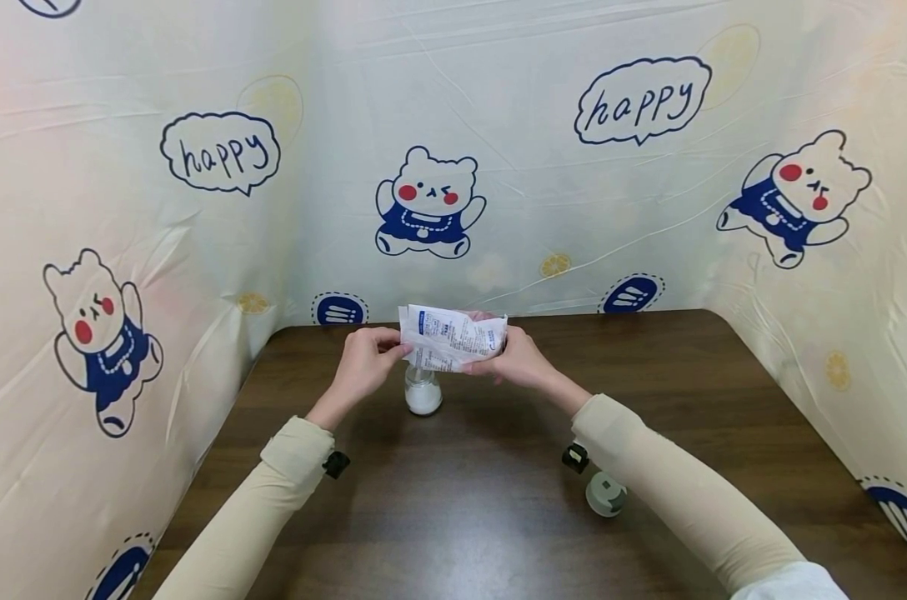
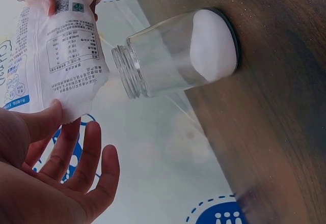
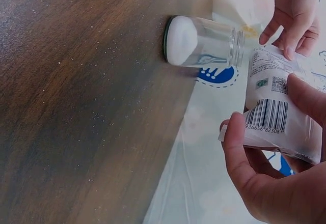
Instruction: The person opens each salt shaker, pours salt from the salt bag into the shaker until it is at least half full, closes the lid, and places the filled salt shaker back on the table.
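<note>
A white plastic packet with blue and black print is held up just above a clear glass jar. My left hand pinches the packet's torn edge between thumb and finger, its other fingers spread loosely. On the other side, my right hand grips the packet's body, fingers and thumb around it near the barcode. The threaded jar mouth is uncovered and lies close to the packet's edge. White powder or fine grains cover the jar's bottom.
A round grey-green lid lies on the brown wooden table beside my right forearm. White grains are scattered over the tabletop near the jar. Printed cloth hangs behind the table and along both sides.
</note>
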Action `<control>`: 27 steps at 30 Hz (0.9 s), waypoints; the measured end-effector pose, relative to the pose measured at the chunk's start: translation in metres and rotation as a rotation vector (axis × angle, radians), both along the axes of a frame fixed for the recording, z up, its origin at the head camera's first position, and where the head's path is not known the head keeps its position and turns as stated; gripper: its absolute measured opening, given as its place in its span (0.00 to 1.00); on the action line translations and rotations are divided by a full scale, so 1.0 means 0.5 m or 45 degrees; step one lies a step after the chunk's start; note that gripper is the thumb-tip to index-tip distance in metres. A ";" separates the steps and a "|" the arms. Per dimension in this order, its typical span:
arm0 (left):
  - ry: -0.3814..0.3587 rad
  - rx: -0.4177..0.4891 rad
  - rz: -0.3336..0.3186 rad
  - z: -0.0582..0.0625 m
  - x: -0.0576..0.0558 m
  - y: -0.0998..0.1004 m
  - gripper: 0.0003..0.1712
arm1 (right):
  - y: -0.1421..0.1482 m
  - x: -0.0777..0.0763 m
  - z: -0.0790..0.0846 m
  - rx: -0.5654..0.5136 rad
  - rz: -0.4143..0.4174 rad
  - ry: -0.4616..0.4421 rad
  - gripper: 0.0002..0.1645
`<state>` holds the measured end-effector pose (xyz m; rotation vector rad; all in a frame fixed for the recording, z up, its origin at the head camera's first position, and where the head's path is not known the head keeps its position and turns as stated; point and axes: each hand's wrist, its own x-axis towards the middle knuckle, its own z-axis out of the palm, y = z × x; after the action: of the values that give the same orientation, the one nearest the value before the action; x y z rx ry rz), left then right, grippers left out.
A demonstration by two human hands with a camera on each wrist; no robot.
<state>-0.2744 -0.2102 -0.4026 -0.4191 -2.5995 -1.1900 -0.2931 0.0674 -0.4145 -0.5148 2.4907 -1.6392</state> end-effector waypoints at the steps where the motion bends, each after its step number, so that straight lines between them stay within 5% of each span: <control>1: -0.005 0.002 0.001 0.001 0.000 0.000 0.07 | 0.001 0.000 0.000 -0.002 0.001 0.000 0.24; 27: -0.037 0.009 0.012 0.000 0.000 0.005 0.07 | 0.003 0.017 0.003 0.004 -0.057 -0.001 0.24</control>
<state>-0.2744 -0.2075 -0.4024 -0.3909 -2.6179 -1.2104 -0.2846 0.0689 -0.4129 -0.4611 2.5217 -1.6506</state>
